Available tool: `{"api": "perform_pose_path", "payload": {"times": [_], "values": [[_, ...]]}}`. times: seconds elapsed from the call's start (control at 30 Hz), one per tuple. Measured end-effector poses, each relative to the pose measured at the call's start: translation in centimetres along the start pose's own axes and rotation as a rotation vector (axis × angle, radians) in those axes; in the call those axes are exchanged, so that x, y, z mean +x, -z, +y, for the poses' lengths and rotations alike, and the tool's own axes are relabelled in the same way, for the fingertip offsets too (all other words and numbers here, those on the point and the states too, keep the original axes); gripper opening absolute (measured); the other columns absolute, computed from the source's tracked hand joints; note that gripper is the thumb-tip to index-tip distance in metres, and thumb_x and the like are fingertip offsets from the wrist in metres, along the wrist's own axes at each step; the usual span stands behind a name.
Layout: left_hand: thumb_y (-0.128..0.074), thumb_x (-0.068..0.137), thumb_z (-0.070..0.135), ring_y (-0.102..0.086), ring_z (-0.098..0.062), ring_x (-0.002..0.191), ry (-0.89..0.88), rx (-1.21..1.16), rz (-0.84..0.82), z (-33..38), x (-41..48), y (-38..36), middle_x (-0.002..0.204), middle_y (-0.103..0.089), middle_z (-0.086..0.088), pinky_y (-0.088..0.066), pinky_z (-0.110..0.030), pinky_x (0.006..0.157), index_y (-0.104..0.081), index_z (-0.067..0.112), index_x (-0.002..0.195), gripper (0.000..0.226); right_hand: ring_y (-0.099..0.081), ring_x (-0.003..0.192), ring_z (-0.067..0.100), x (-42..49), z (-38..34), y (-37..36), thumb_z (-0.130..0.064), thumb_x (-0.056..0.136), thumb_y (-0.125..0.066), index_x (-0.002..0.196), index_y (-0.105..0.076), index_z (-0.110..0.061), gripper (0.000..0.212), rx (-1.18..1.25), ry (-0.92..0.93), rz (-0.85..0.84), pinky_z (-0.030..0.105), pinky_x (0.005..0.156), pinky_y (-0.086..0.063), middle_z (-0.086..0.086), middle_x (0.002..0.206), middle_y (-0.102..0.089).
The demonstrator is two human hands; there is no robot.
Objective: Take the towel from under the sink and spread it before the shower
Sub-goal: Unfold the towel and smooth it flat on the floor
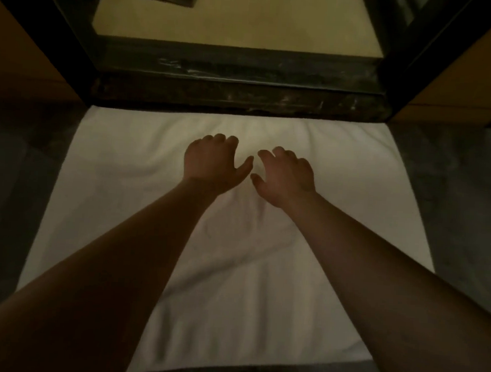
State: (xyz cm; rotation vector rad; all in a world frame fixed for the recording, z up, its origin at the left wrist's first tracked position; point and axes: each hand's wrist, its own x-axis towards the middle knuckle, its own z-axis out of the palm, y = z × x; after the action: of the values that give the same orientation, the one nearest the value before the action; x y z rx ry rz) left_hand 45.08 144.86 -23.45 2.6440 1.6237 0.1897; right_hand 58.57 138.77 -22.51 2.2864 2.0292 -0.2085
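Beneath and all around both hands: the towel (339, 191), laid open on the floor (468, 185), far edge snug against the shower step (238, 96) just beyond the fingertips. Left hand (216, 158) and right hand (285, 174) side by side, palms down, fingers loosely bent, gripping nothing; touching the towel or just above it, hard to tell. Soft, limp and light by the look of it, likely to bunch and slide on a smooth floor. Shallow wrinkles between and behind the wrists. Best smoothed with flat palms swept outward, or taken by pinching the corners out to either side, not the middle.
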Motion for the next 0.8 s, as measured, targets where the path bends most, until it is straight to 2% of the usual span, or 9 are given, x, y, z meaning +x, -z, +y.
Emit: {"api": "perform_pose_path", "payload": {"times": [0.43, 0.63, 0.8], "values": [[-0.033, 0.084, 0.066, -0.059, -0.019, 0.083, -0.119, -0.007, -0.045, 9.1, -3.5, -0.6, 0.096, -0.065, -0.003, -0.041, -0.03, 0.069, -0.059, 0.018, 0.114, 0.063, -0.049, 0.113, 0.029, -8.2, 9.7, 0.4, -0.048, 0.091, -0.044, 0.139, -0.036, -0.02, 0.057, -0.007, -0.105, -0.059, 0.038, 0.085, -0.041, 0.01, 0.131, -0.048], [-0.032, 0.084, 0.066, -0.059, -0.023, 0.094, -0.277, -0.006, -0.074, 13.5, -5.0, -1.2, 0.106, -0.064, -0.005, -0.045, -0.034, 0.076, -0.058, 0.017, 0.116, 0.064, -0.05, 0.112, 0.027, -11.9, 12.9, -0.4, -0.049, 0.089, -0.045, 0.142, -0.034, -0.021, 0.06, -0.021, -0.11, -0.025, 0.039, 0.087, -0.04, 0.009, 0.131, -0.049], [-0.034, 0.085, 0.064, -0.06, -0.025, 0.089, -0.356, -0.021, -0.104, 17.9, -6.5, -1.7, 0.101, -0.064, -0.006, -0.04, -0.032, 0.07, -0.06, 0.016, 0.113, 0.061, -0.051, 0.111, 0.026, -15.1, 14.8, -2.0, -0.049, 0.089, -0.046, 0.141, -0.035, -0.022, 0.059, 0.007, -0.186, -0.019, 0.037, 0.084, -0.04, 0.008, 0.131, -0.05]]}}
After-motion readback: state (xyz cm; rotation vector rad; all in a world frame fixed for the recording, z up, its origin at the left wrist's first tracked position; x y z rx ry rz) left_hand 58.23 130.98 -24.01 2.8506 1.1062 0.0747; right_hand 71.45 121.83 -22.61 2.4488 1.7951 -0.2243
